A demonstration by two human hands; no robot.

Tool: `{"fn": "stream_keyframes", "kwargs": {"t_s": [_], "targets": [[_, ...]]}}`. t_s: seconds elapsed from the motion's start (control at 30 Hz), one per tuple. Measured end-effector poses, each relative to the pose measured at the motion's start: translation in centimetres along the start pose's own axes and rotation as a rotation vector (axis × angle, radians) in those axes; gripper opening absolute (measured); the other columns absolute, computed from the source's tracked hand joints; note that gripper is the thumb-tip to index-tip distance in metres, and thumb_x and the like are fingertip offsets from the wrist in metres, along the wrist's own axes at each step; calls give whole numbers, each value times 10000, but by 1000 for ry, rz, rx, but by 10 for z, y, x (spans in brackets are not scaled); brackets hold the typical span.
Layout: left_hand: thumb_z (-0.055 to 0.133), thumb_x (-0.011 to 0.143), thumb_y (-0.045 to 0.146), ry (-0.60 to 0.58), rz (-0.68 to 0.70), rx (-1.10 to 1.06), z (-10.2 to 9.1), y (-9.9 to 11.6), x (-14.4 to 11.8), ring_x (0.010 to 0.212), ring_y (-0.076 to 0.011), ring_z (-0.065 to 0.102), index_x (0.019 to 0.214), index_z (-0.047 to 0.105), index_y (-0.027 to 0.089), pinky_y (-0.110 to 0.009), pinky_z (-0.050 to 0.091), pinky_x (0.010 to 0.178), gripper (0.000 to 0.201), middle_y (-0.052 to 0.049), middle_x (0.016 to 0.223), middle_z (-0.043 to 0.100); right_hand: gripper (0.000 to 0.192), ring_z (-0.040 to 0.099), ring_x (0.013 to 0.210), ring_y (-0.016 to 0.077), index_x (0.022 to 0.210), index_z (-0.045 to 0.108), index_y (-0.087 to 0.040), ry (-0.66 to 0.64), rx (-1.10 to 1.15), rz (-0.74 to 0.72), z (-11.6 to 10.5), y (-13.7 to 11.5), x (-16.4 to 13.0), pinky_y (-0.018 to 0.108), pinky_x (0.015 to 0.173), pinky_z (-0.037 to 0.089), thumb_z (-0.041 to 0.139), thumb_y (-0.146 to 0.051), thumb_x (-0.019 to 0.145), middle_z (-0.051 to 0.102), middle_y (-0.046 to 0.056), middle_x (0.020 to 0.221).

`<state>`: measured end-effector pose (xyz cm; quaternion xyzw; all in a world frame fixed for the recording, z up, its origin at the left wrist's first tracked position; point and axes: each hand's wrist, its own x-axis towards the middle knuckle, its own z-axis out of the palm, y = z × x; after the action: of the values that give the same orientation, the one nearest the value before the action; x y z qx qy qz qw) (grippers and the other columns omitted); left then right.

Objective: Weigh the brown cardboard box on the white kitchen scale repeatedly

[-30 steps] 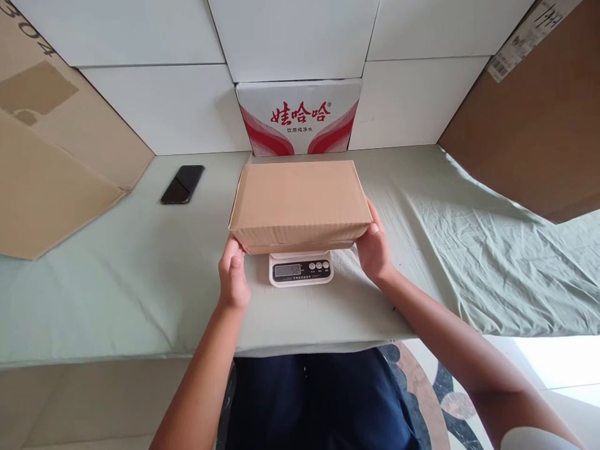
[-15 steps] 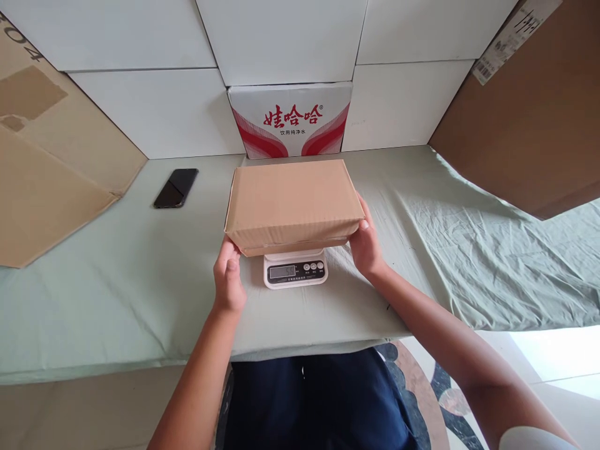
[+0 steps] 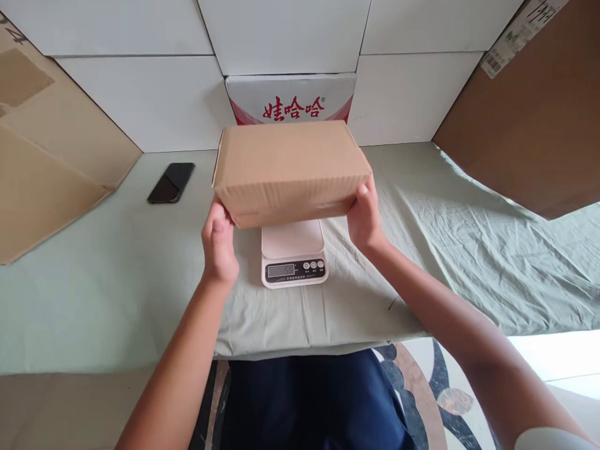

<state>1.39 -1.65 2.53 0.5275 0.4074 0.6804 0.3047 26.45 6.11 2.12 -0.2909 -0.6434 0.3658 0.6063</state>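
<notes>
With left hand (image 3: 220,244) and right hand (image 3: 364,215), grasping box (image 3: 290,164) by opposite ends, upper middle of the frame; held lengthwise left to right between both, equally near each; overlapping scale (image 3: 293,244) just below centre, impossible to tell if touching.

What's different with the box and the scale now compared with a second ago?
The cardboard box has moved upward, baring more of the white scale and covering the lower part of the printed carton behind. The left hand and right hand rose with it; neither let go. The scale and the phone stayed in place on the cloth.
</notes>
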Motion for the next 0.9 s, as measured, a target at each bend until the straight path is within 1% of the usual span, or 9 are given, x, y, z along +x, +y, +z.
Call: {"fn": "stream_keyframes", "kwargs": {"t_s": [0.1,0.2,0.23,0.3,0.37,0.53,0.7,0.8,0.9], "targets": [[513,804,907,7,-57,-66,7,-18,40,1499,-300,519,1324,704,314,-374,447,1203,812,-67,1493,650,912,233,1667,315,1655,146,-454,9,-39,-104,8,27,35,579,1379,214,493,-815,892,287,-47,1760],[485,785,942,125,-127,-135,12,-53,67,1501,-298,521,1313,700,259,-407,439,1214,889,-114,1495,649,942,152,1688,312,1658,111,-444,63,-99,-149,19,53,52,606,1388,143,480,-835,885,213,-45,1783],[475,783,948,149,-134,-144,12,-65,71,1503,-295,519,1308,699,248,-410,438,1216,903,-123,1493,652,949,153,1688,313,1656,124,-436,72,-111,-144,22,61,53,608,1389,137,484,-842,877,209,-39,1784],[480,775,953,145,-135,-156,12,-85,74,1505,-291,519,1285,705,241,-404,444,1213,905,-127,1477,665,959,185,1678,315,1647,157,-417,66,-128,-119,23,74,51,606,1387,152,503,-848,864,225,-20,1779],[506,755,957,135,-146,-163,11,-97,73,1500,-293,525,1247,717,236,-399,454,1205,898,-129,1457,679,941,218,1667,312,1636,187,-397,51,-142,-96,21,82,47,600,1384,174,511,-836,869,255,-1,1768],[524,767,939,159,-200,-160,12,-106,69,1484,-315,542,1200,716,197,-431,455,1211,880,-166,1420,694,869,301,1629,305,1589,272,-360,52,-123,-41,14,88,45,573,1373,228,527,-798,883,327,35,1729],[484,801,932,129,-195,-130,13,-110,72,1518,-309,506,1199,717,201,-421,424,1243,864,-153,1381,719,899,321,1617,295,1590,237,-372,38,-106,5,15,89,47,564,1364,265,517,-823,865,324,26,1729],[450,831,919,108,-189,-101,11,-109,72,1548,-297,469,1255,708,205,-409,389,1269,869,-143,1445,689,962,255,1654,287,1614,206,-367,26,-96,36,16,87,45,549,1387,213,530,-844,844,269,14,1763],[423,856,901,90,-201,-60,4,-105,69,1599,-274,387,1386,654,236,-398,336,1300,881,-106,1614,557,1035,106,1701,261,1650,105,-397,29,-78,99,14,82,36,538,1407,123,535,-862,831,134,-36,1809]]}}
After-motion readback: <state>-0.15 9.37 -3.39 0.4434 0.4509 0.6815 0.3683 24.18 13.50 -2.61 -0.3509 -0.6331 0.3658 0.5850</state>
